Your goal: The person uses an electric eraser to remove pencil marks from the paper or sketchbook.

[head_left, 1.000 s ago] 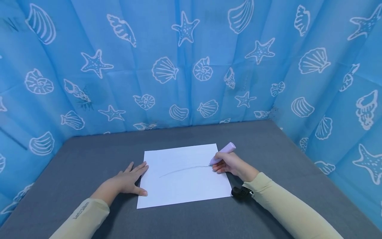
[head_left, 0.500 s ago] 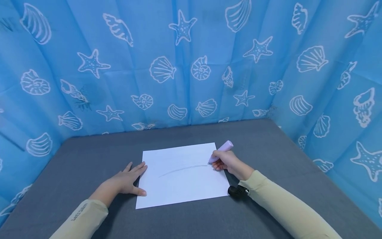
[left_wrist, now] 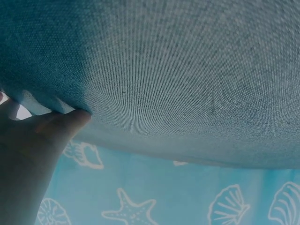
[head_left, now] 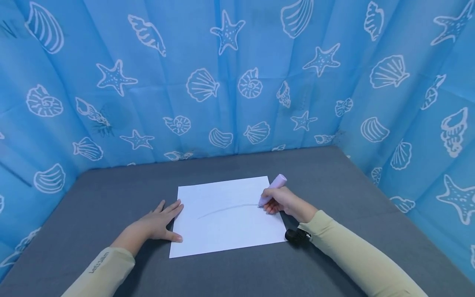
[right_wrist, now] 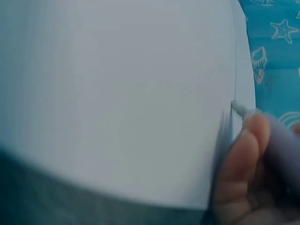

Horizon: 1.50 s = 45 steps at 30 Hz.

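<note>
A white sheet of paper (head_left: pixel 222 231) lies on the grey cloth with a thin, faint curved line (head_left: pixel 226 209) across its middle. My right hand (head_left: pixel 282 200) pinches a thick lilac marker (head_left: pixel 277 182) over the sheet's right part, its barrel leaning up and to the right. In the right wrist view the marker's tip (right_wrist: pixel 236 105) is at the paper, by the drawn line. At the sheet's left edge my left hand (head_left: pixel 157 222) lies flat with fingers spread, the fingertips and thumb on the paper. The left wrist view shows only part of that hand (left_wrist: pixel 51 126).
The grey cloth-covered table (head_left: pixel 222 276) surrounds the paper. A blue curtain (head_left: pixel 230 90) with white shells and starfish stands along the back and right. A small black device (head_left: pixel 295 236) sits under the right wrist.
The marker has turned slightly more upright, and its tip has shifted a little at the line's right end. The left hand keeps its place on the paper. The view has shifted slightly.
</note>
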Available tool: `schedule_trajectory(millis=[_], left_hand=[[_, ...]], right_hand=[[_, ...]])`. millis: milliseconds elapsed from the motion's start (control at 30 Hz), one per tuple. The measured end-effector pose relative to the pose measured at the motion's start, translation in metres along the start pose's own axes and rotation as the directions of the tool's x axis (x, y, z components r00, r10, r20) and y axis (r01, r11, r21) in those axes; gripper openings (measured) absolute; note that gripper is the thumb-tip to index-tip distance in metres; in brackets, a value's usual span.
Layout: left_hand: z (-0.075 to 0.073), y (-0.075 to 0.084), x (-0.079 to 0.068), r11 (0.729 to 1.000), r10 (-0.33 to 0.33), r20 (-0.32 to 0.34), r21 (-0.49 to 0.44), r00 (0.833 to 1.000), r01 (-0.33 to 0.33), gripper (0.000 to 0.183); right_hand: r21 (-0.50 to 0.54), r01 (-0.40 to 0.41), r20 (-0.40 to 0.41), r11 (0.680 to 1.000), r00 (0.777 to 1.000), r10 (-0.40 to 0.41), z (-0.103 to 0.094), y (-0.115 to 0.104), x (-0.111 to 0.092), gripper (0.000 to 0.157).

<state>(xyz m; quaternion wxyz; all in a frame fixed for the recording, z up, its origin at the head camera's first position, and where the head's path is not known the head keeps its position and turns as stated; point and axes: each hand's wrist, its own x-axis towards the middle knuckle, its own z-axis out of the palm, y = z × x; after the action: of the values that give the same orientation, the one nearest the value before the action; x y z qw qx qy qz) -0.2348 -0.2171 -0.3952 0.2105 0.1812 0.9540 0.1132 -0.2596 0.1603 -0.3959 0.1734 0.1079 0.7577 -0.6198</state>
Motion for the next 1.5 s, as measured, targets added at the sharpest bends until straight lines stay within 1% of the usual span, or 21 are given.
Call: schedule_trajectory(millis=[100, 200, 233, 467, 600, 667, 833, 967, 1100, 1233, 1333, 1500], left_hand=[[0.001, -0.001, 0.001, 1.000, -0.009, 0.006, 0.002, 1.000, 0.009, 0.114], [0.001, -0.002, 0.002, 1.000, -0.013, 0.007, 0.001, 1.000, 0.013, 0.114], [0.001, -0.002, 0.001, 1.000, -0.012, 0.007, 0.000, 1.000, 0.012, 0.114], [0.002, -0.003, -0.002, 1.000, -0.004, 0.005, -0.013, 1.000, 0.004, 0.114], [0.002, -0.002, -0.002, 1.000, 0.005, 0.004, -0.020, 1.000, -0.005, 0.113], [0.002, -0.001, -0.002, 1.000, 0.010, 0.006, -0.021, 1.000, -0.009, 0.112], [0.003, -0.001, -0.001, 1.000, -0.006, 0.015, -0.017, 1.000, 0.006, 0.114], [0.004, -0.004, 0.000, 1.000, -0.009, 0.005, -0.012, 1.000, 0.009, 0.114], [0.004, -0.004, 0.001, 1.000, 0.002, -0.011, -0.010, 1.000, -0.002, 0.115], [0.003, -0.002, 0.001, 1.000, 0.005, -0.004, -0.013, 1.000, -0.005, 0.115], [0.002, -0.002, 0.001, 1.000, 0.003, 0.002, -0.011, 1.000, -0.003, 0.114], [0.000, -0.002, 0.001, 1.000, -0.002, 0.007, -0.007, 1.000, 0.002, 0.114]], right_hand=[[0.031, -0.007, 0.033, 1.000, 0.999, 0.006, -0.002, 0.000, 0.001, 0.028], [0.089, -0.007, 0.041, 0.996, 0.999, 0.004, -0.003, 0.000, 0.002, 0.029], [0.095, -0.009, 0.041, 0.995, 0.999, 0.005, -0.003, 0.000, 0.002, 0.028], [0.065, 0.014, -0.004, 0.998, 1.000, -0.014, 0.004, -0.001, 0.001, 0.023], [0.016, 0.002, -0.007, 1.000, 1.000, -0.002, 0.006, 0.000, 0.000, 0.022], [0.007, -0.001, -0.019, 1.000, 1.000, 0.001, 0.006, 0.000, 0.001, 0.022], [-0.003, 0.005, -0.046, 1.000, 0.999, -0.005, 0.008, 0.002, 0.002, 0.022], [-0.009, -0.003, -0.028, 1.000, 1.000, 0.002, 0.008, 0.001, 0.001, 0.022], [0.010, 0.005, -0.015, 1.000, 1.000, -0.005, 0.007, 0.000, 0.001, 0.023], [0.078, 0.010, 0.009, 0.997, 1.000, -0.011, 0.005, 0.000, 0.000, 0.026], [0.100, 0.011, 0.023, 0.995, 1.000, -0.013, 0.004, 0.001, 0.001, 0.027], [0.092, 0.036, -0.019, 0.995, 0.999, -0.035, 0.007, 0.000, 0.002, 0.024]])
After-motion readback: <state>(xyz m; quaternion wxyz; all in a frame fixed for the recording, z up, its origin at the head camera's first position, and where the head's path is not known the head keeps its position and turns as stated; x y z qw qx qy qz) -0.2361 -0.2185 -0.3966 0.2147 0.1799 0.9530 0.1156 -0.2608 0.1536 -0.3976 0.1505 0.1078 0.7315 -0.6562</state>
